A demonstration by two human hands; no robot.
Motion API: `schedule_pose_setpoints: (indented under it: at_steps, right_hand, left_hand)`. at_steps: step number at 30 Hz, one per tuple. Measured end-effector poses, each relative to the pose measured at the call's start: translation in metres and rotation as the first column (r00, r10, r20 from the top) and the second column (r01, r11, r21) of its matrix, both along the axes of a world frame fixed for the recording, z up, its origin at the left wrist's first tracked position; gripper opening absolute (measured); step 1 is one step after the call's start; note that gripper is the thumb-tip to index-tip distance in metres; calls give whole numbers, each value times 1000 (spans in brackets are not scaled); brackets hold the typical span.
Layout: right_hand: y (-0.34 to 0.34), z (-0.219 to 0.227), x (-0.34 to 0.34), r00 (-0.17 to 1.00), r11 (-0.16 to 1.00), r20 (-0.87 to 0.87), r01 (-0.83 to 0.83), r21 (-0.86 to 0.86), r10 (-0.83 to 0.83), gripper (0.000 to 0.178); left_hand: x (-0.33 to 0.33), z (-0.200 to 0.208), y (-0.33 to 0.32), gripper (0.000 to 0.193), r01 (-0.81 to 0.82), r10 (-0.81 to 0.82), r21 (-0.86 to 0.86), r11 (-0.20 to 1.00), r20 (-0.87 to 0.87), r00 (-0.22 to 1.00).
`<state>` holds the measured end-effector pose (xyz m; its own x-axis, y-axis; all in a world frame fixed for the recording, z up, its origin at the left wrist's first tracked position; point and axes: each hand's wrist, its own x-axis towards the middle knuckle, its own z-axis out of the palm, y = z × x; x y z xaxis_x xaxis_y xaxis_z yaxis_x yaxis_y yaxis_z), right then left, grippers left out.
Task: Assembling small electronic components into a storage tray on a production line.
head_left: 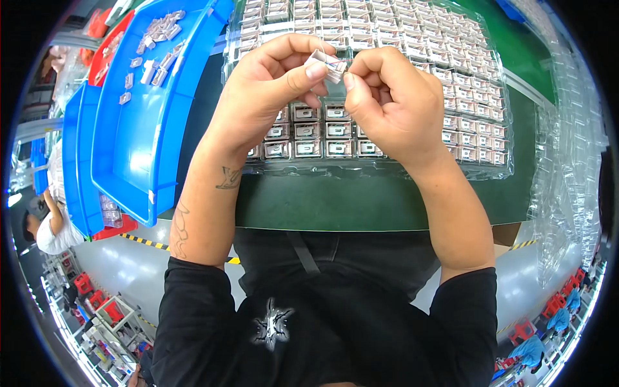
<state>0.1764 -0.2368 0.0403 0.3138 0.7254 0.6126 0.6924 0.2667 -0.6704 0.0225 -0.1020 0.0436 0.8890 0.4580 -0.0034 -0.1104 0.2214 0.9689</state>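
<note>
Between thumb and fingers, my left hand [274,74] holds a small white plastic housing [329,64] with thin wires at its open side. My right hand [393,97] is closed in a pinch at the housing's right end, where the wires come out; the fingertips seem to grip a thin wire, too fine to make out fully. Both hands are above a clear plastic tray [387,169] filled with rows of similar white housings [307,149]. Part of the tray is hidden under my hands and forearms.
Left of the tray, a blue bin [122,174] holds loose white parts [158,32]; a second blue bin [80,161] stands beside it. The green table [309,206] ends near my waist. Clear plastic trays [561,161] are stacked at right. Another person [55,226] is at far left.
</note>
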Motion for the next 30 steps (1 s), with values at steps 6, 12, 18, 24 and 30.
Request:
schedule_pose_setpoints:
  at_steps: [6,12,18,24,30]
  right_hand:
    - [-1,-1,0,1000,1000,-28,-6,-27,6,11]
    - [-1,-3,0,999,1000,-34,-15,-3,15,11]
    - [0,-5,1,997,999,-67,-43,0,43,10]
    - [-3,-1,1,999,999,-14,-30,21,31,10]
    - [2,-4,1,1000,997,1,-22,68,22,11]
  left_hand:
    - [1,-1,-2,30,-29,28,28,999,36,999]
    - [2,-4,-1,35,-24,14,123,992,85,996]
    - [3,-2,-4,34,-66,51,161,985,97,994]
    - [4,1,-4,40,-172,160,345,923,64,985]
    - [8,-1,-11,34,-243,234,389,889,70,970]
